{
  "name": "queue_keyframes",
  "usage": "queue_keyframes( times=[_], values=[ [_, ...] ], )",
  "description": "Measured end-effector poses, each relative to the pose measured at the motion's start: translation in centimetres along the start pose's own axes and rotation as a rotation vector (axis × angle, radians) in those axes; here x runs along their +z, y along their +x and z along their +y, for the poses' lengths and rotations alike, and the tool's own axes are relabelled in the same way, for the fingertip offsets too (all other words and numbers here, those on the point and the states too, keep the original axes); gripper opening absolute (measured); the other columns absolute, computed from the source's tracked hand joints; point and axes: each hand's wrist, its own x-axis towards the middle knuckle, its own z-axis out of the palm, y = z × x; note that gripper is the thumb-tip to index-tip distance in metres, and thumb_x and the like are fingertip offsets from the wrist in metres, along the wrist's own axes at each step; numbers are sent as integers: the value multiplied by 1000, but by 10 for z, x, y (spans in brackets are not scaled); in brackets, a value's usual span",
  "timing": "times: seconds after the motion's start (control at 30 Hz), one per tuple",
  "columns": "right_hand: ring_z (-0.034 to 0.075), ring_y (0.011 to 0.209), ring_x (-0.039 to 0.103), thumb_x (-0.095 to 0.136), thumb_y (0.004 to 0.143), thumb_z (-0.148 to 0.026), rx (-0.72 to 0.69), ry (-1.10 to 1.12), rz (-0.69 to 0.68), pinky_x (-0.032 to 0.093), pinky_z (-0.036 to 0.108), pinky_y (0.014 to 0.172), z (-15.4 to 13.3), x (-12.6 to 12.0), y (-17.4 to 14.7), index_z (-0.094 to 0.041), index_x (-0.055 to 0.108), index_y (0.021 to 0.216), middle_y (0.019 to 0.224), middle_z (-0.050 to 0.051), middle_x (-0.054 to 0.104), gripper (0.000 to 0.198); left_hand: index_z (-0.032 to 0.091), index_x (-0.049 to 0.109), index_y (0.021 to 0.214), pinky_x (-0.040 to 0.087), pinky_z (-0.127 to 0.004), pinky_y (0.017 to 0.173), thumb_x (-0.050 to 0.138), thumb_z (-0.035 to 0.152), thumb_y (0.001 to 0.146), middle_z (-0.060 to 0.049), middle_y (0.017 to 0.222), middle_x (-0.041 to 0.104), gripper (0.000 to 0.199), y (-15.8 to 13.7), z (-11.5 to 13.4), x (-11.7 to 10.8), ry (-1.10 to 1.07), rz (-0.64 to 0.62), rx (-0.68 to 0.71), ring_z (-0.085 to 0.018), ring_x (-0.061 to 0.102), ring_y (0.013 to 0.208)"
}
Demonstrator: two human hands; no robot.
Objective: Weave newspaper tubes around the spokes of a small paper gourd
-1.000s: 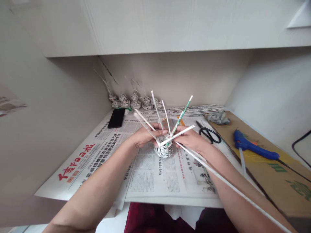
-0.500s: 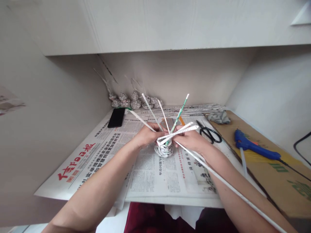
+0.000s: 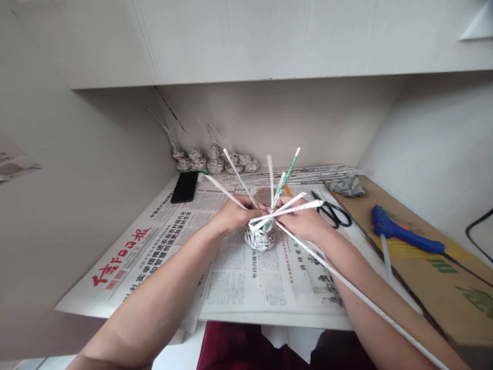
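Rolled-newspaper woven cup (image 3: pixel 260 238): light, crushable. Left hand (image 3: pixel 231 216) and right hand (image 3: pixel 304 222) pinch its stakes (image 3: pixel 239 180) at the rim; best grip there.

The desk (image 3: pixel 381 303) was white and sat in a walled alcove. Spread newspapers (image 3: pixel 246 277) covered most of it, and a brown cardboard sheet (image 3: pixel 435 277) lay along the right side. A black phone (image 3: pixel 185 187) rested at the back left of the papers, with black scissors (image 3: pixel 332 211) to the right. A blue glue gun (image 3: pixel 402 234) lay on the cardboard, beside a crumpled grey cloth (image 3: pixel 348 186). Small woven paper pieces (image 3: pixel 213 160) and a bundle of rolled paper tubes (image 3: pixel 296 175) lined the back wall.
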Motion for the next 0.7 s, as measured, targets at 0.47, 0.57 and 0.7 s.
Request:
queue_keyframes(
  times=[0.47, 0.57, 0.7],
  values=[
    [15, 66, 57, 58, 81, -26, -266, -28, 109, 42, 26, 60, 20, 15, 6, -22, 59, 77, 72, 0, 62, 6, 11, 71, 72, 41, -22, 54, 77, 25, 62, -3, 64, 66, 19, -3, 3, -2, 79, -62, 8, -11, 54, 57],
    [15, 62, 55, 58, 80, -23, -267, -115, 150, 41, 26, 59, 16, 14, 4, -21, 62, 80, 67, -1, 61, 4, 10, 69, 72, 42, -21, 55, 76, 25, 64, -4, 65, 65, 18, -4, 3, -2, 85, -77, 2, -11, 54, 59],
    [14, 59, 55, 62, 77, -25, -183, -11, 105, 42, 25, 56, 16, 9, 5, -21, 59, 79, 64, -3, 58, 5, 11, 66, 70, 42, -21, 54, 76, 25, 64, -3, 64, 62, 19, -5, 5, 1, 109, -100, 1, -10, 52, 58]
  ],
)
